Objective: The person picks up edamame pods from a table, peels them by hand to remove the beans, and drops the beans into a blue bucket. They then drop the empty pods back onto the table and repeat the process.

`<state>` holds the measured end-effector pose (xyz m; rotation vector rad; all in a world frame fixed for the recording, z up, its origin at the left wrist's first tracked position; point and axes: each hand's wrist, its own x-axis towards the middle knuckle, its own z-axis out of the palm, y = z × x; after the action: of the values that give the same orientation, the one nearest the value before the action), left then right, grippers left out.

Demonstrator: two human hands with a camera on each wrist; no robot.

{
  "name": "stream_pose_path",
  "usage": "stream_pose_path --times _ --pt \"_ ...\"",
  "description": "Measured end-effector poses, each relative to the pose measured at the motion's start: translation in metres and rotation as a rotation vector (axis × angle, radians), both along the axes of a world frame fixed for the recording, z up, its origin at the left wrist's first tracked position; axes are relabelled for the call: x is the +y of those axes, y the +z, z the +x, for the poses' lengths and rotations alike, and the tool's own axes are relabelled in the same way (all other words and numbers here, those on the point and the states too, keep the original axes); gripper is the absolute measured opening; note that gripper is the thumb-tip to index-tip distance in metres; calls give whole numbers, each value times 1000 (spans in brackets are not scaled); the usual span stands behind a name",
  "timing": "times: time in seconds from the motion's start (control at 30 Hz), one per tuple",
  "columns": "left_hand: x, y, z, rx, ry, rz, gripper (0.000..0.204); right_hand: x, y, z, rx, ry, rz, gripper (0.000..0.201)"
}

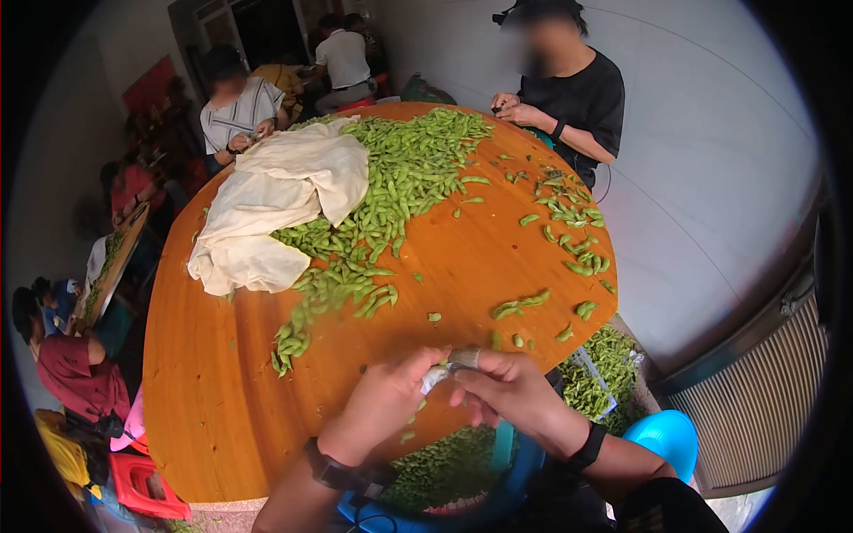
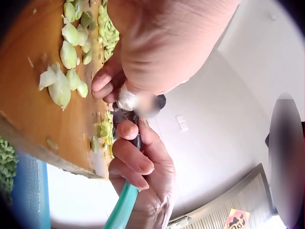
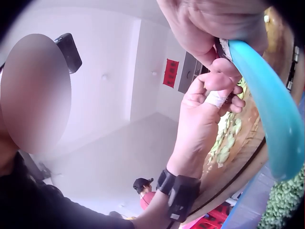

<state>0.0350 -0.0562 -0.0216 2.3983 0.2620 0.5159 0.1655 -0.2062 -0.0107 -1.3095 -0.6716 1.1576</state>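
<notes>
Both of my hands meet just over the near edge of the round wooden table [image 1: 498, 258]. In the head view, my left hand [image 1: 382, 400] pinches a green soybean pod [image 1: 442, 362], mostly hidden by the fingers. White tape [image 3: 217, 99] wraps one left finger. My right hand [image 1: 511, 391] grips scissors near their dark metal pivot; their teal handle [image 3: 267, 95] curves down below the palm. In the left wrist view, the right fingers [image 2: 133, 157] curl round the scissors, and several loose pods [image 2: 59, 88] lie on the wood beside the left hand.
A heap of pods [image 1: 418, 169] and a cream cloth [image 1: 275, 186] cover the table's far left. Below the near edge stands a blue tub [image 1: 529, 462] of pods. More pods [image 1: 595, 382] fill a crate at right, beside a blue basin [image 1: 666, 440]. Other people sit around.
</notes>
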Motion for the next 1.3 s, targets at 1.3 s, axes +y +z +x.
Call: stream_pose_path --times 1.3 --pt "-21 15 -3 -158 205 -272 27 9 15 -16 -9 -117 103 9"
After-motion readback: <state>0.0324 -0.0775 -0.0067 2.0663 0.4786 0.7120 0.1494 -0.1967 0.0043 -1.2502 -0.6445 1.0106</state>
